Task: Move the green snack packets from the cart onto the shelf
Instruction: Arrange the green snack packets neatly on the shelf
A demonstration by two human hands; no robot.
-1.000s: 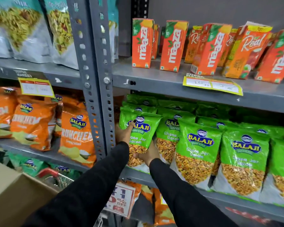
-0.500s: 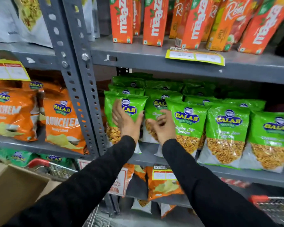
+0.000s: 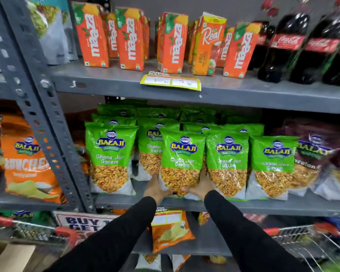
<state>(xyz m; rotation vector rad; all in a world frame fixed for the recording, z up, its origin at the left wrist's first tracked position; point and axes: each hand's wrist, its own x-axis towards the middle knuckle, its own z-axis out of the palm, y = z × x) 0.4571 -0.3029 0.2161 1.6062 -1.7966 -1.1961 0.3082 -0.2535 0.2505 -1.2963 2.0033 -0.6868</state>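
Several green Balaji snack packets stand upright in rows on the grey middle shelf (image 3: 283, 207). Both my hands grip the bottom of one front-row green packet (image 3: 182, 160): my left hand (image 3: 155, 190) holds its lower left corner, my right hand (image 3: 200, 188) its lower right corner. That packet stands on the shelf between the leftmost green packet (image 3: 110, 158) and another green packet (image 3: 228, 163) to its right. A wire cart with red trim (image 3: 306, 238) shows at lower right and another cart edge (image 3: 33, 228) at lower left.
Orange juice cartons (image 3: 130, 38) and dark cola bottles (image 3: 283, 46) fill the shelf above. Orange snack bags (image 3: 28, 165) sit left of the perforated grey upright (image 3: 43, 114). Purple packets (image 3: 322, 154) stand at right. A cardboard box (image 3: 10, 258) is at lower left.
My hands left the leftmost green packet and moved right onto the bottom of the front packet beside it. The camera view shifted right and down.
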